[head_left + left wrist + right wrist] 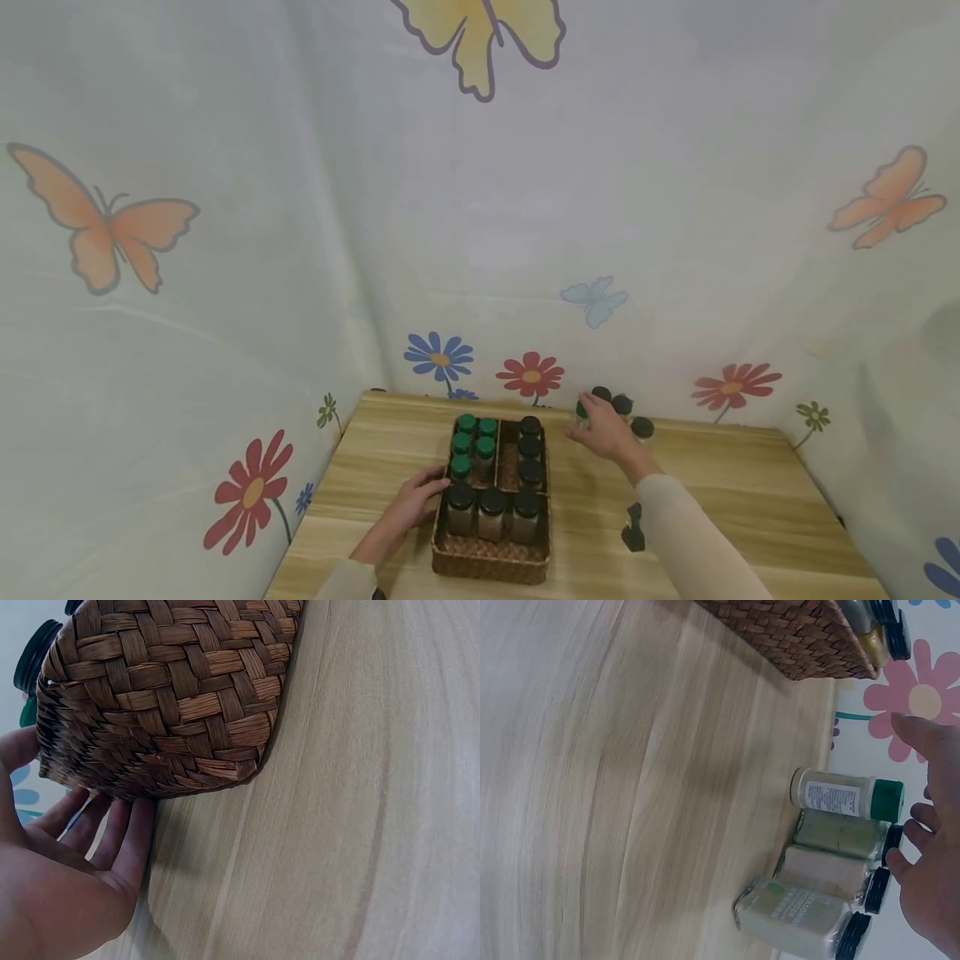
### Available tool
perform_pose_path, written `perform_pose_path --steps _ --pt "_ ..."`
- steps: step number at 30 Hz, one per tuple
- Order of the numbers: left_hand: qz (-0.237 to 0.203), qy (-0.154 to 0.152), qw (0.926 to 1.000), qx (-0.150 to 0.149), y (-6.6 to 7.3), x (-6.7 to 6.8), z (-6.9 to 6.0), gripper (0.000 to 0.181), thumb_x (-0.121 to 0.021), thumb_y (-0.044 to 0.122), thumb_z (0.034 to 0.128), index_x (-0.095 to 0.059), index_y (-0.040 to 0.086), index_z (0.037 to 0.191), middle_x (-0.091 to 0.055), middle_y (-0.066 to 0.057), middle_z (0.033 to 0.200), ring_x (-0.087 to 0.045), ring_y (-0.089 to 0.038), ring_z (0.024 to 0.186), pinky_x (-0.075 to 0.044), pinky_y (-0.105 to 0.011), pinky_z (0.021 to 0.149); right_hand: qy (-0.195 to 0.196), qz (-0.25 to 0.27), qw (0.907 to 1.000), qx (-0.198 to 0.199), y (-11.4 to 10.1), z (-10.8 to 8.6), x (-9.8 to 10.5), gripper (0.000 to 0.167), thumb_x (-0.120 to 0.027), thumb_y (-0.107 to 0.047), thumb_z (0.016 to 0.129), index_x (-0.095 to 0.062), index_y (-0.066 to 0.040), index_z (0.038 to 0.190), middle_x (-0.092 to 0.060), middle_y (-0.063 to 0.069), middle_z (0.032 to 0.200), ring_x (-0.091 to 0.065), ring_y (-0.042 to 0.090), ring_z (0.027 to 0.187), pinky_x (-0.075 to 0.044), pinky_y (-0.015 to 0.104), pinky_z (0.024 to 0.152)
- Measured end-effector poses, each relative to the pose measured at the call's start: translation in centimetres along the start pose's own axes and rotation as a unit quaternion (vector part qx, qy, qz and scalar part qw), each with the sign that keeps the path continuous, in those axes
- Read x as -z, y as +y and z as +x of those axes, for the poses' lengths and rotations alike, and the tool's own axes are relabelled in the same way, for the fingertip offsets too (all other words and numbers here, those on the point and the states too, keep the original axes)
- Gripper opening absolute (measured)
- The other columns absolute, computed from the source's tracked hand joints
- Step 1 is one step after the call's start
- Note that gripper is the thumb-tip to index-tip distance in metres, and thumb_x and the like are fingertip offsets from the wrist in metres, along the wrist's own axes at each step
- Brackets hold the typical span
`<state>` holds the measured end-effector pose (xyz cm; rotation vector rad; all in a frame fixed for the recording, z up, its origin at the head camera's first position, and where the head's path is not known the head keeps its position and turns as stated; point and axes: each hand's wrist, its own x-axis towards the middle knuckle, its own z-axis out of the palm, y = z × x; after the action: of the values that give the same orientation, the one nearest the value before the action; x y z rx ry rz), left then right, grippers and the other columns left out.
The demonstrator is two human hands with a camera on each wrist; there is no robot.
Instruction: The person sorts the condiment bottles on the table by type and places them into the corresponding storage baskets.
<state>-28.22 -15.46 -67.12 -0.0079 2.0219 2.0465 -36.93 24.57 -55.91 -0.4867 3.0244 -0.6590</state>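
Note:
A brown woven basket (491, 568) stands on the table, split into compartments. Several green-capped bottles (485, 447) fill its back left compartment. Three black-capped jars (529, 448) line the back right one, and three larger black-capped jars (491, 514) stand in front. My left hand (411, 502) touches the basket's left wall, its fairly straight fingers (133, 832) against the outside and its thumb near the rim. Beyond the basket's right side, my right hand (606, 430) hovers with spread fingers by the caps of a green-capped shaker (832, 795) and black-capped glass jars (791, 915), holding nothing.
The wooden table (720, 500) meets a flower-and-butterfly printed curtain (480, 250) at its back and sides. A small dark object (633, 528) lies beside my right forearm. The jars outside the basket stand close together near the back edge.

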Motion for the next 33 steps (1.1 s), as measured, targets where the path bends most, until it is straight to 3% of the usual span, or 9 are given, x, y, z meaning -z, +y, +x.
perform_pose_path --steps 12,24,33 --pt "0.008 -0.005 0.9999 0.007 -0.2 0.1 0.2 0.068 -0.067 0.040 0.1051 -0.047 -0.001 0.157 -0.054 -0.022 0.152 -0.050 -0.040 0.142 -0.056 -0.052 0.104 0.027 -0.003 0.9994 0.024 1.9 0.3 -1.2 0.080 -0.075 -0.034 0.099 -0.041 0.014 0.154 -0.040 0.038 0.157 -0.040 0.059 0.142 -0.036 0.074 0.112" --pt "0.005 -0.001 0.9999 0.011 -0.1 -0.1 0.1 0.069 -0.067 0.040 0.1047 -0.046 0.000 0.157 -0.052 -0.024 0.154 -0.047 -0.042 0.143 -0.056 -0.052 0.104 0.021 0.017 0.9996 -0.004 1.2 -0.2 -0.6 0.068 -0.078 -0.024 0.097 -0.052 0.012 0.148 -0.049 0.029 0.144 -0.060 0.049 0.124 -0.049 0.063 0.106" --pt "-0.001 0.006 0.9999 0.013 -0.2 0.0 0.3 0.068 -0.068 0.038 0.1045 -0.048 -0.002 0.155 -0.056 -0.023 0.150 -0.051 -0.039 0.140 -0.056 -0.052 0.104 0.054 0.014 0.9984 0.000 0.9 -0.8 -1.0 0.042 -0.083 -0.010 0.091 -0.067 0.005 0.127 -0.060 0.020 0.125 -0.066 0.040 0.110 -0.057 0.058 0.095"
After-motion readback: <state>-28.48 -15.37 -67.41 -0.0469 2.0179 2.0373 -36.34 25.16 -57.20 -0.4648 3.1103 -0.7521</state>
